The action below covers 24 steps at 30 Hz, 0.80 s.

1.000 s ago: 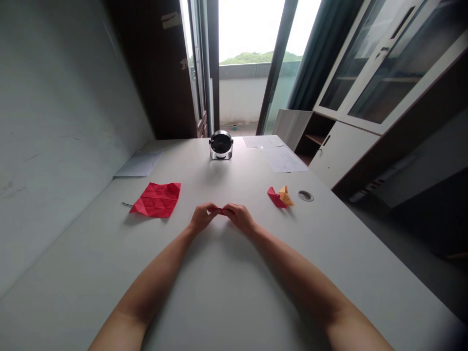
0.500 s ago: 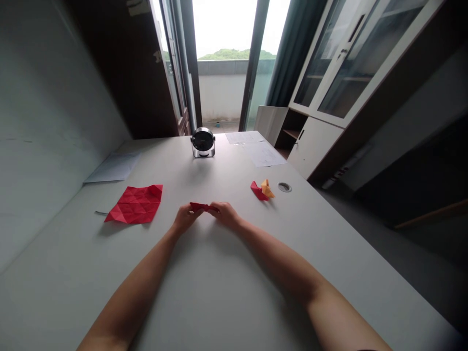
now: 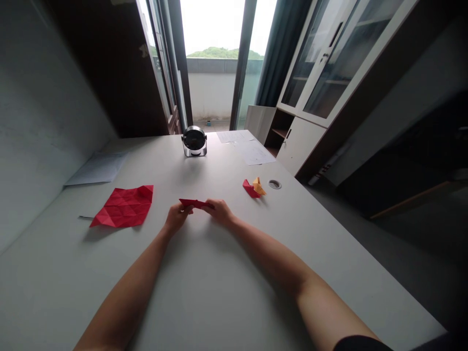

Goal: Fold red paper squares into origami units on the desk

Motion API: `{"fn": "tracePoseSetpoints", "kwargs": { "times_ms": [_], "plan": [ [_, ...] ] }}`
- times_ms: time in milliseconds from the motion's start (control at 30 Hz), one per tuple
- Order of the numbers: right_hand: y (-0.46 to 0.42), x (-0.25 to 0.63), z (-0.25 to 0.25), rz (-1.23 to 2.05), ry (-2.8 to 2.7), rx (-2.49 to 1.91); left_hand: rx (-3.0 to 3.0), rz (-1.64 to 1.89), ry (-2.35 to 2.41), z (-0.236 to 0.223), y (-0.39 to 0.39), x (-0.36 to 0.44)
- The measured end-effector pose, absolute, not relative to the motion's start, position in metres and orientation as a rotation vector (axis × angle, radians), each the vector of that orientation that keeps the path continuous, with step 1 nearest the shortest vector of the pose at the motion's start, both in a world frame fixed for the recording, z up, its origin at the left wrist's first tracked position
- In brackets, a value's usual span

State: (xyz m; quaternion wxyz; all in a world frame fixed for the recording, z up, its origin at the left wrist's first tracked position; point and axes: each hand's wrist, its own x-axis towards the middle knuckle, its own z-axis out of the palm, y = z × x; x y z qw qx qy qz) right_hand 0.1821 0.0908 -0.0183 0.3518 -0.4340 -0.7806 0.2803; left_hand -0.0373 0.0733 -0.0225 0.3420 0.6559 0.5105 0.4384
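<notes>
Folded red paper [image 3: 199,204]: located over the white table [image 3: 219,297], between both hands; left hand [image 3: 176,216] pinches its left end; right hand [image 3: 220,212] pinches its right end; creased red sheet [image 3: 126,207] lies left; red-and-orange folded paper [image 3: 250,188] lies right, near a ring [image 3: 269,184].

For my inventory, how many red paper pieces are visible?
3: a folded piece between the left hand and right hand, a creased sheet left of them, a folded shape beside orange paper. Layers may hide more.

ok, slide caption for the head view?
Both hands grip folded red paper, creased red sheet to the left, red-and-orange folded piece to the right.
</notes>
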Motion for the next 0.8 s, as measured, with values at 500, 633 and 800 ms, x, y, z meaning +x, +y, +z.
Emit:
{"fn": "tracePoseSetpoints", "kwargs": {
  "times_ms": [500,633,800],
  "plan": [
    [0.084,0.297,-0.02,0.156,-1.966,-1.572,1.741,1.136,1.434,-0.021,0.067,-0.036],
    [0.086,0.34,-0.018,0.054,-1.838,-1.764,1.838,1.042,1.456,-0.022,0.066,-0.036],
    [0.08,0.352,-0.016,0.046,-1.605,-1.875,1.837,1.074,1.455,-0.026,0.07,-0.038]
  ]
}}
